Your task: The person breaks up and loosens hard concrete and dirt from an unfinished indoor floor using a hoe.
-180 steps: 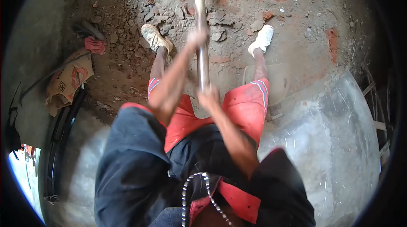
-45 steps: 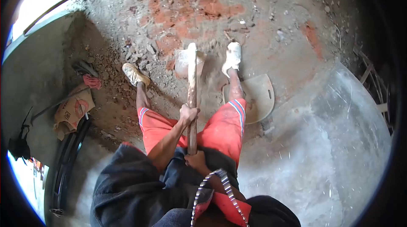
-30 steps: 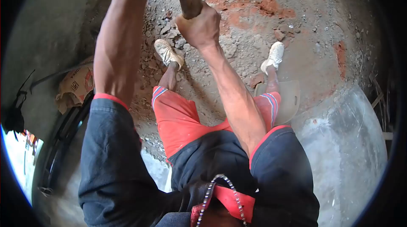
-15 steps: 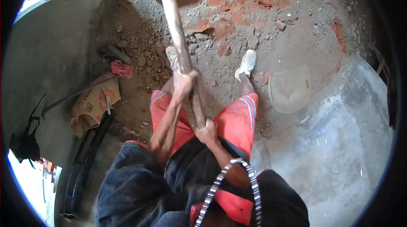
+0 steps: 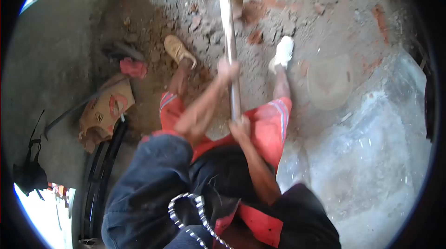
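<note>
Swung toward the right since half a second ago, the hoe (image 5: 230,35) now runs nearly straight out from the body, where it slanted left across the left shoe (image 5: 178,50); its blade (image 5: 238,5), seen broad then, now shows narrow and blurred. Broken dirt ground (image 5: 348,30) spreads ahead, meeting smooth concrete (image 5: 362,156) at the right. The hoe extends forward from both hands, between the spread feet, its blade end farthest away; whether the blade touches the dirt cannot be told. At the left, a brown paper sack (image 5: 108,112) lies near the wall, and a flat tan pan (image 5: 330,81) lies beside the right leg. The left hand (image 5: 228,70), blurred, is closed around the handle partway along. The right hand (image 5: 239,128) grips it nearer the body, close to its end. A red cloth (image 5: 133,67) lies just beyond the sack.
</note>
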Demonstrator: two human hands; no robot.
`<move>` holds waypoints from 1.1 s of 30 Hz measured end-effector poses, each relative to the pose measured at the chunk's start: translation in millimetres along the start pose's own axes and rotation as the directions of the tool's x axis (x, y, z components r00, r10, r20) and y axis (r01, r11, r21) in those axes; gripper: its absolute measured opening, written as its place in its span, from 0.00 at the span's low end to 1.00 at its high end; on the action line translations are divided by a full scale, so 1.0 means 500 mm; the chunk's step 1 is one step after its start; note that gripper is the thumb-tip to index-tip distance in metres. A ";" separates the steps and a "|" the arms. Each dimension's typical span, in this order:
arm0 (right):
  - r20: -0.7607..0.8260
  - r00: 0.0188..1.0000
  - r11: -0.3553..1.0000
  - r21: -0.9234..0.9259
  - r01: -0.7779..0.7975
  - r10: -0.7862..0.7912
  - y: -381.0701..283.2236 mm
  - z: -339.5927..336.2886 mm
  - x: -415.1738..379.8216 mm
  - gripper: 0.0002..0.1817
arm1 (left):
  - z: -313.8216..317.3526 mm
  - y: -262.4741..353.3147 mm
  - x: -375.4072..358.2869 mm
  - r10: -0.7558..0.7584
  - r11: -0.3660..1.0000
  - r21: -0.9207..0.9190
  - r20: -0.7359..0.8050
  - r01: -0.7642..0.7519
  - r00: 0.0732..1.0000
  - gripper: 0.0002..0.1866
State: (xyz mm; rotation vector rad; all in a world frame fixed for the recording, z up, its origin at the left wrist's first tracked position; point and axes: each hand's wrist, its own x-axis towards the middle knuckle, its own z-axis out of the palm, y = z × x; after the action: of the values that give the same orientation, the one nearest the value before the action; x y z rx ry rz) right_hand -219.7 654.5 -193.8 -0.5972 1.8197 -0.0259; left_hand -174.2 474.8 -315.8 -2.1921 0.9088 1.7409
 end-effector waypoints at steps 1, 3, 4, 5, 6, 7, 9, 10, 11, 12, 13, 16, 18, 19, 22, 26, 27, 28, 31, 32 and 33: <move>-0.020 0.995 0.958 -0.272 0.092 -0.102 0.057 -0.013 -0.056 0.12 | 0.042 -0.080 -0.034 0.222 0.967 -0.119 -0.046 -0.226 0.974 0.15; 0.030 0.991 0.983 -0.126 0.135 -0.132 0.011 -0.086 -0.195 0.13 | -0.016 -0.023 -0.224 -0.044 0.936 -0.345 0.082 0.070 0.996 0.09; 0.035 0.999 0.999 -0.008 0.040 -0.040 0.009 -0.089 -0.248 0.13 | -0.026 -0.028 -0.264 0.052 0.951 -0.307 0.007 -0.047 0.999 0.08; -0.001 1.000 0.992 0.127 0.004 -0.004 -0.005 -0.080 -0.219 0.14 | -0.046 0.006 -0.255 0.118 0.922 -0.367 -0.031 -0.121 0.993 0.08; -0.039 0.968 0.969 0.004 0.247 -0.247 -0.018 -0.073 -0.185 0.14 | -0.072 0.031 -0.273 0.156 0.895 -0.416 -0.050 -0.163 0.986 0.08; -0.042 0.945 0.943 -0.082 0.322 -0.326 -0.033 -0.065 -0.146 0.12 | -0.114 0.070 -0.254 0.271 0.876 -0.389 -0.095 -0.286 0.958 0.08; -0.003 0.998 0.969 0.236 0.067 -0.069 -0.185 -0.074 -0.033 0.11 | -0.236 0.208 -0.223 0.402 0.851 -0.291 -0.175 -0.437 0.899 0.08; -0.061 0.957 0.941 0.174 0.290 -0.284 -0.244 -0.072 0.036 0.13 | -0.286 0.271 -0.205 0.500 0.789 -0.259 -0.257 -0.557 0.827 0.09; -0.118 0.928 0.903 0.218 0.371 -0.353 -0.322 -0.084 0.090 0.16 | -0.341 0.320 -0.162 0.572 0.739 -0.237 -0.273 -0.630 0.774 0.10; -0.130 0.913 0.885 0.224 0.408 -0.387 -0.387 -0.095 0.135 0.18 | -0.385 0.373 -0.141 0.636 0.727 -0.067 -0.311 -0.683 0.707 0.10; -0.180 0.902 0.837 0.337 0.431 -0.392 -0.440 -0.095 0.174 0.18 | -0.417 0.414 -0.105 0.640 0.696 -0.154 -0.310 -0.701 0.703 0.10; -0.127 0.930 0.872 0.323 0.369 -0.346 -0.413 0.002 0.250 0.16 | -0.390 0.359 -0.014 0.505 0.804 -0.175 -0.302 -0.568 0.808 0.08; -0.131 0.951 0.911 0.274 0.307 -0.280 -0.310 0.044 0.178 0.12 | -0.330 0.207 0.074 0.368 0.913 -0.125 -0.161 -0.389 0.916 0.07; -0.171 0.929 0.937 0.068 0.342 -0.327 -0.196 0.110 0.122 0.14 | -0.253 0.111 0.052 0.251 0.951 -0.145 -0.161 -0.274 0.955 0.06; 0.052 0.998 0.999 -0.021 0.028 -0.027 -0.045 0.050 -0.064 0.14 | -0.075 -0.174 -0.002 0.020 0.986 -0.165 -0.002 -0.020 1.000 0.08; 0.028 0.999 0.999 -0.025 0.036 -0.035 -0.024 -0.020 -0.218 0.12 | -0.094 -0.143 -0.224 0.002 0.845 -0.534 -0.027 -0.016 1.000 0.06; 0.020 0.998 0.998 -0.009 0.066 -0.066 -0.039 -0.024 -0.202 0.12 | -0.119 -0.089 -0.235 0.066 0.840 -0.537 -0.041 -0.078 0.997 0.07; 0.029 0.972 0.967 -0.095 0.235 -0.234 -0.055 -0.019 -0.175 0.12 | -0.159 -0.043 -0.252 0.192 0.849 -0.485 -0.087 -0.210 0.978 0.06; -0.288 0.823 0.861 -0.011 0.508 -0.490 -0.194 -0.002 0.001 0.17 | -0.320 0.179 -0.217 0.574 0.681 -0.384 -0.247 -0.623 0.780 0.07; -0.232 0.837 0.846 0.086 0.526 -0.496 -0.276 -0.028 0.072 0.20 | -0.366 0.258 -0.209 0.670 0.645 -0.245 -0.274 -0.724 0.690 0.09; -0.332 0.778 0.798 0.106 0.593 -0.534 -0.365 -0.066 0.114 0.15 | -0.409 0.312 -0.172 0.835 0.473 -0.123 -0.254 -0.873 0.488 0.11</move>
State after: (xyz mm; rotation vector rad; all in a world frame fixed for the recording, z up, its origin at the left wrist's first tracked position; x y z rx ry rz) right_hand -191.0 463.2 -176.7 -1.0186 1.8130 -0.7413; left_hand -107.6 276.5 -143.1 -2.1581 2.2899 2.1242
